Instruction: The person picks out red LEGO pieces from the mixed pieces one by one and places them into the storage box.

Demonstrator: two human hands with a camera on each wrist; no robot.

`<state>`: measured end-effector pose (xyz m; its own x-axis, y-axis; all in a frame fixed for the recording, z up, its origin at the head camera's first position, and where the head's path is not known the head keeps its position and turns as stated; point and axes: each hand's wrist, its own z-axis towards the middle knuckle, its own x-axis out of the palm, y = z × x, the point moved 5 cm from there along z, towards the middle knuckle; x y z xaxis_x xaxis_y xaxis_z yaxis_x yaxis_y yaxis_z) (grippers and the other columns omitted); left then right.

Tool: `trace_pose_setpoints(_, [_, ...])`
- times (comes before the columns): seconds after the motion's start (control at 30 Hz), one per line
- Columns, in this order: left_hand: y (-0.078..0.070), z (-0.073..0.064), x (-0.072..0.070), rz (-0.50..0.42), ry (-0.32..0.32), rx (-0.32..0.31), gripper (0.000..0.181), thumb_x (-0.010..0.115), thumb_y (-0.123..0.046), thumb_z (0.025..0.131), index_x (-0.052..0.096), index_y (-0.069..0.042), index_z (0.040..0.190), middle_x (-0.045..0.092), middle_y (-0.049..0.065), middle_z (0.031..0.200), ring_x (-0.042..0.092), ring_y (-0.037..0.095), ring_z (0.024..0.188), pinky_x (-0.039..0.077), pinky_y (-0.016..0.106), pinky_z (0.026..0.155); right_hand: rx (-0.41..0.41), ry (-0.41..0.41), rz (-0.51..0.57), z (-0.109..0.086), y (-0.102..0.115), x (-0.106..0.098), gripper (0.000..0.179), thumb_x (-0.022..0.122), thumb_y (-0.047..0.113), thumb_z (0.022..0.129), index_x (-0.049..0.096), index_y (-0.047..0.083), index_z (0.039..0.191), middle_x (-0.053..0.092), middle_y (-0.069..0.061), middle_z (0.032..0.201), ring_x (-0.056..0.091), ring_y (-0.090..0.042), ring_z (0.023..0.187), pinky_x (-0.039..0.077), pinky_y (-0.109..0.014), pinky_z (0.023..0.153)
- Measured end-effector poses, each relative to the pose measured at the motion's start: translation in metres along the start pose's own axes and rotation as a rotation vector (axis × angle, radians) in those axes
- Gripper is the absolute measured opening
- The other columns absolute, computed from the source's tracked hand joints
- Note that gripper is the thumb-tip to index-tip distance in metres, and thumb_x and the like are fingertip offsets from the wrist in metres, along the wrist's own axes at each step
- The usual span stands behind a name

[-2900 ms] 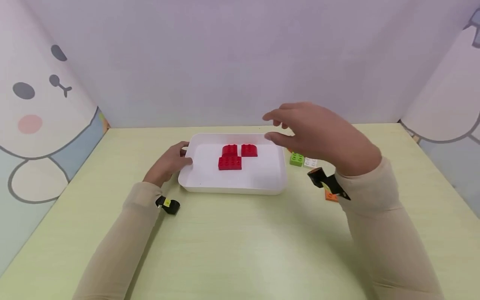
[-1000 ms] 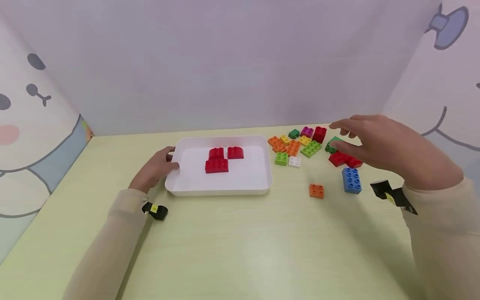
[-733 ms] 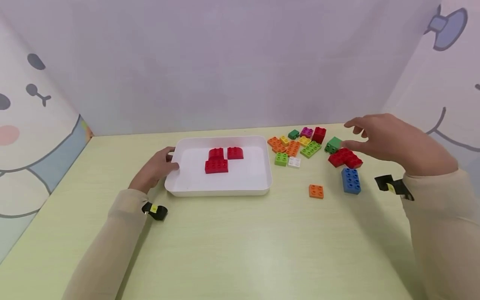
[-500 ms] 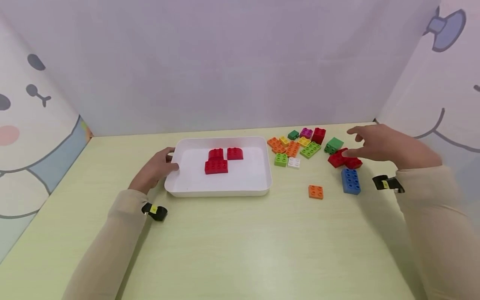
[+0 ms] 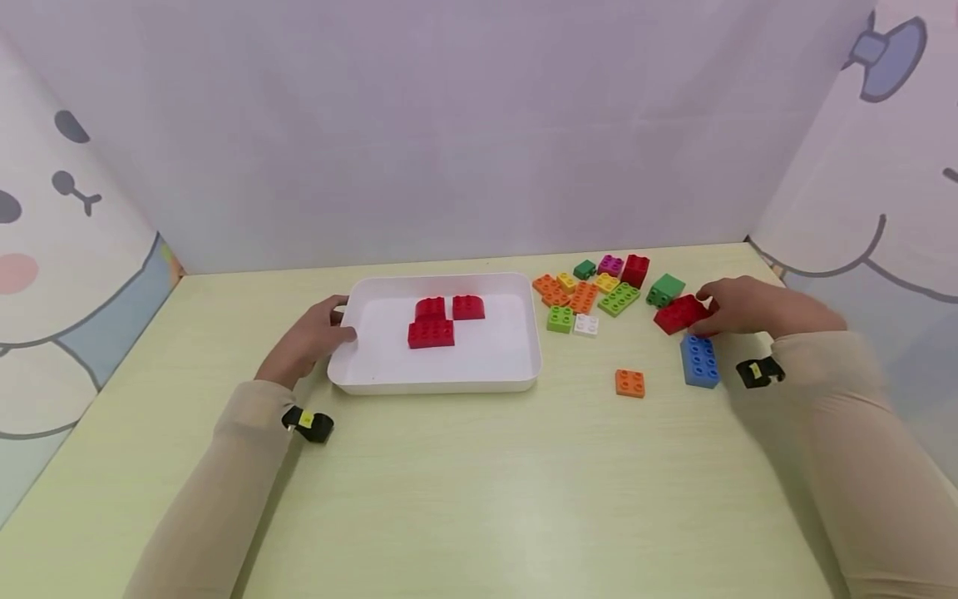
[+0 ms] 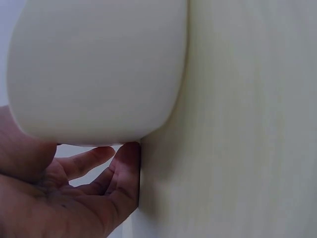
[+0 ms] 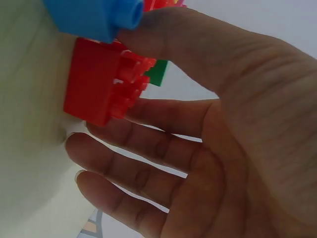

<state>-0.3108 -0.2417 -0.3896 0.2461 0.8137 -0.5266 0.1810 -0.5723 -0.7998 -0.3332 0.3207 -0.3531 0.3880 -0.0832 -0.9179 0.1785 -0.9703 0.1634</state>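
My left hand point(image 5: 307, 339) grips the left side of a white tray point(image 5: 434, 386), thumb over the rim. In the left wrist view, the fingers point(image 6: 126, 173) curl at the tray's outer wall near the table. Red building bricks point(image 5: 431, 334) lie in the tray. At the right, my right hand point(image 5: 756, 308) is low over the table, thumb and fingers on either side of a red brick point(image 7: 91, 82), largely hidden in the head view. Another red brick point(image 5: 679, 314) lies against it to the left. The thumb is right by a blue brick point(image 5: 699, 362).
Behind these sit a green brick point(image 5: 665, 290) and a dark red brick point(image 5: 635, 270). Several orange, yellow, lime and purple bricks cluster right of the tray, with a white brick point(image 5: 586, 325). An orange brick point(image 5: 629, 383) lies nearer the front. A pale curtain point(image 5: 464, 133) closes off the back.
My right hand has moved from over the tray to the right, then down onto the red bricks, where its thumb and fingers have closed in. The left hand stays at the tray.
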Motion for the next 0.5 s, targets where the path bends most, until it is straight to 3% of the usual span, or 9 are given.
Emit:
trace_pose_setpoints(0.3, [-0.0014, -0.0005, 0.0002, 0.015, 0.001, 0.002, 0.069, 0.050, -0.004, 0.099, 0.019, -0.002, 0.161, 0.038, 0.029, 0.149, 0.047, 0.039, 0.126, 0.047, 0.045, 0.098, 0.018, -0.001, 0.018, -0.0019, -0.0061, 0.0024, 0.052, 0.068, 0.017, 0.091, 0.050, -0.017, 0.125, 0.060, -0.023, 0.101, 0.054, -0.040, 0.094, 0.051, -0.053, 0.080])
trace_pose_setpoints(0.5, [-0.0008, -0.0008, 0.0000, 0.005, 0.000, -0.010, 0.070, 0.050, -0.004, 0.099, 0.018, -0.003, 0.161, 0.037, 0.029, 0.149, 0.046, 0.039, 0.127, 0.047, 0.045, 0.099, 0.034, -0.004, 0.028, 0.0003, -0.0101, 0.0027, 0.047, 0.068, 0.014, 0.089, 0.050, -0.013, 0.122, 0.059, -0.020, 0.098, 0.053, -0.038, 0.091, 0.051, -0.048, 0.076])
